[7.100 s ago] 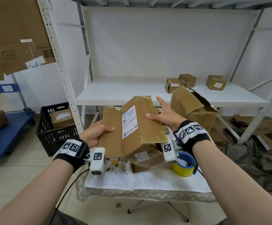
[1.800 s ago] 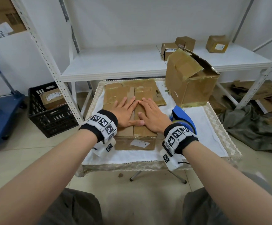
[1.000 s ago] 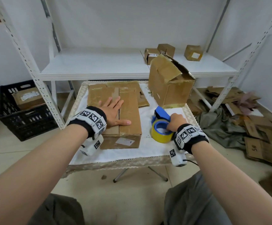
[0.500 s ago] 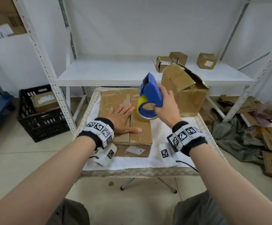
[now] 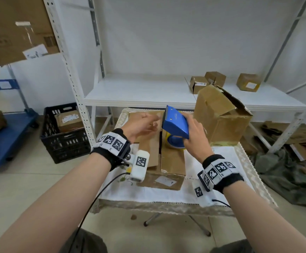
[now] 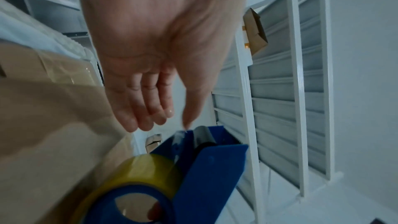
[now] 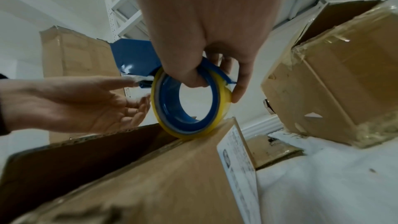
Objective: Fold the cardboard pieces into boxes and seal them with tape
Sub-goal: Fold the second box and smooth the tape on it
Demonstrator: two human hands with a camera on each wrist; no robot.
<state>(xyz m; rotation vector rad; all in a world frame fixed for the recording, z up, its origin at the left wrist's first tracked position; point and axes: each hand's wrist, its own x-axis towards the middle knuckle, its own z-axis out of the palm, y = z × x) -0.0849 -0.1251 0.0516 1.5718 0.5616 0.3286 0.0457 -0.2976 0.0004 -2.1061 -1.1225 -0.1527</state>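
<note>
A brown cardboard box (image 5: 172, 161) lies on the white-clothed table (image 5: 227, 161), with a dark gap between its two top flaps. My right hand (image 5: 190, 132) grips a blue tape dispenser (image 5: 175, 123), fingers hooked through the core of its yellow tape roll (image 7: 187, 130), which rests on the box's right flap (image 7: 172, 176). My left hand (image 5: 154, 121) hovers above the box with straight fingers. In the left wrist view its thumb tip (image 6: 185, 123) touches the loose tape end at the dispenser's front (image 6: 215, 156).
A taller open box (image 5: 221, 121) stands at the table's back right. Behind is a white shelf (image 5: 139, 95) with three small boxes (image 5: 216, 79). A black crate (image 5: 64, 132) and blue cart (image 5: 8, 136) stand left; flattened cardboard (image 5: 303, 143) lies on the floor right.
My left hand has lifted off the box flaps and reached to the dispenser's front. My right hand has brought the dispenser down onto the box. A gap has opened between the flaps.
</note>
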